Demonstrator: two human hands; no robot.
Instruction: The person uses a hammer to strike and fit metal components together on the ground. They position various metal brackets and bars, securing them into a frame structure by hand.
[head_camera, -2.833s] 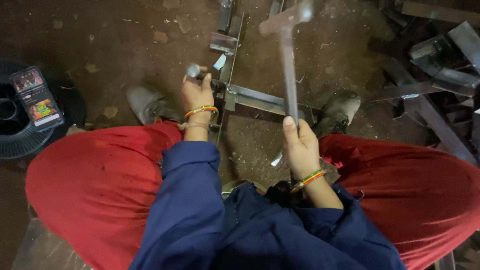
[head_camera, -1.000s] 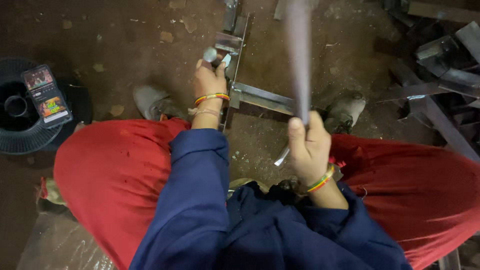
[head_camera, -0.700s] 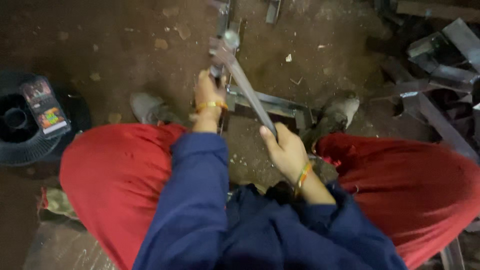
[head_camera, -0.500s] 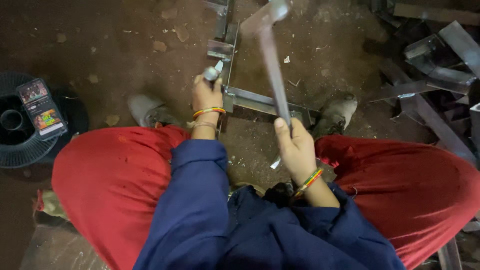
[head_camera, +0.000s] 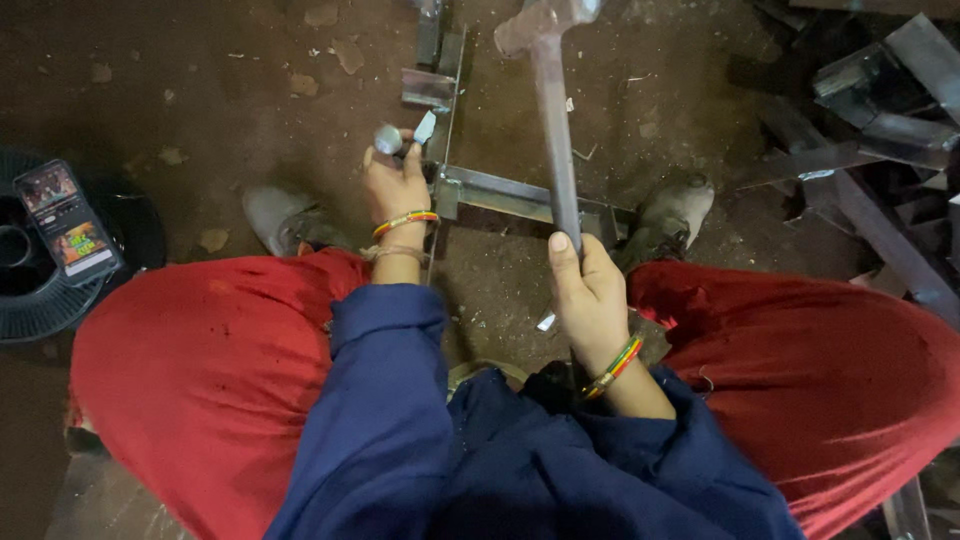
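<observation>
**Hammer raised above chisel and welded steel frame — floor station, seen from above**

Right hand (head_camera: 590, 300) — closed in a full fist around the lower end of a long grey metal hammer (head_camera: 553, 130). The handle's long axis runs almost straight away from the person, tilted a little to their left; the blunt steel head is at the far end, up by the top edge of the view, well above and slightly right of the chisel tip.

Left hand (head_camera: 397, 185) — wrapped shut around a short round-headed steel chisel (head_camera: 400, 137), holding it with its flat struck end pointing up and left and its pale wedge tip beside the frame. This hand is the nearer of the two to the joint; the hammer head is well apart from it.

Grey angle-iron frame (head_camera: 520, 195) — lies on the brown dirt floor (head_camera: 200, 90) between the person's two worn shoes, one bar running across, another running away towards the top of the view. The chisel tip sits just beside the corner where they meet; contact cannot be told.

Containers — a black wire spool (head_camera: 40, 290) at far left, its hollow centre showing nothing; a phone (head_camera: 65, 220) with a lit screen rests flat on its rim. Loose steel offcuts (head_camera: 880, 120) are heaped at upper right.
</observation>
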